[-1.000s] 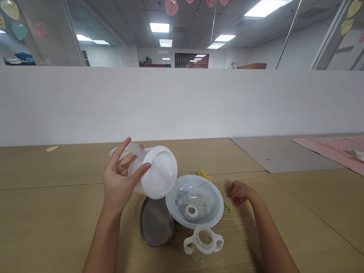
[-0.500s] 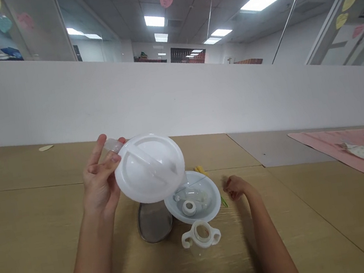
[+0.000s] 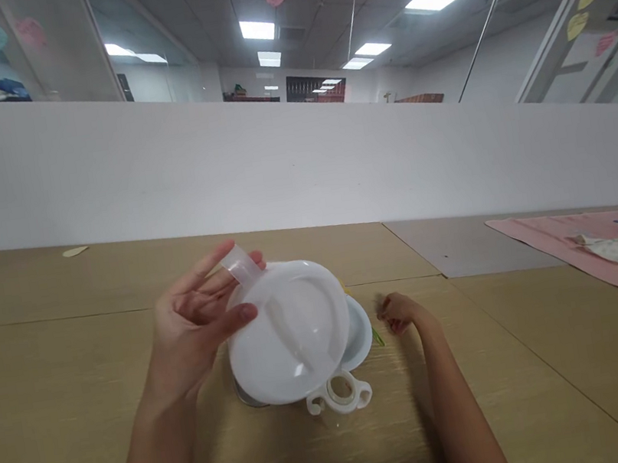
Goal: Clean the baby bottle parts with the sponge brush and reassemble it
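1. My left hand point(image 3: 185, 333) is pinching the white disc-shaped piece point(image 3: 295, 334) by its left edge, thumb lying over the face, fingers stretching behind the translucent tab point(image 3: 241, 265).
2. Since I'm gripping one side only, the far side is going unsupported; a loosening thumb could be letting it tip onto the things below.
3. The white piece is hanging tilted over the tabletop point(image 3: 82, 420), its ridged face pointing up towards me; the ridge, its long axis, is slanting from far left to near right.
4. It is hiding most of the grey dish point(image 3: 247, 399) and bowl point(image 3: 363, 330), so I could be knocking the two-handled ring point(image 3: 345, 408) unseen.
5. My right hand point(image 3: 405, 311) is curling inward right of the bowl; with its fingertips blurring, I can't tell whether it's pinching anything.
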`<state>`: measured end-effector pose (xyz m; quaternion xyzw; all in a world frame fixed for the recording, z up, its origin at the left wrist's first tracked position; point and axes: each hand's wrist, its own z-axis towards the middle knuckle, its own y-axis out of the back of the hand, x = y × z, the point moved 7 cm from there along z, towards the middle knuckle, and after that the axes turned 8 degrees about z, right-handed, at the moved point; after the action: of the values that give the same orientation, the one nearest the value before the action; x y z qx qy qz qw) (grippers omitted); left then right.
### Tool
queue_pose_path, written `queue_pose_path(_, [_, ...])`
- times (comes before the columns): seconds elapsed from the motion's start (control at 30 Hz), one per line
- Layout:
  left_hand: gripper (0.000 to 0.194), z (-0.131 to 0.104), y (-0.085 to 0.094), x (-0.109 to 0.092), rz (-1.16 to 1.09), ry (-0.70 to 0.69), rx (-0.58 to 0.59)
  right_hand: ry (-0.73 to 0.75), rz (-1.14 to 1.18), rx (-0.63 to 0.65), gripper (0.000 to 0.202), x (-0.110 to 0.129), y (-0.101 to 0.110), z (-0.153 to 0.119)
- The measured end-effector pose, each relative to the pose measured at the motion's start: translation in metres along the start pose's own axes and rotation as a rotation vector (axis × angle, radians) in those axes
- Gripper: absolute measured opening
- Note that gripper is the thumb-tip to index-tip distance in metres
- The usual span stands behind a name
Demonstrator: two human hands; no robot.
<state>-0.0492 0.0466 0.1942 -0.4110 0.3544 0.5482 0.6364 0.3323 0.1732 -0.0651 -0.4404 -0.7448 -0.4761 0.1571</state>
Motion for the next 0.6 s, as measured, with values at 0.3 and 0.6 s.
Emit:
queue_pose_path(0.3, [0.06,-0.013,-0.024,-0.007,0.179,-0.133,0.143,0.02,-0.001,0.007,0.007,-0.001,0.001,0.0])
queue_pose_path(0.6, [0.056,-0.016,-0.029,-0.011,0.264,-0.213,0.158,0.024,-0.003,0.013,0.008,0.003,0.002,-0.005])
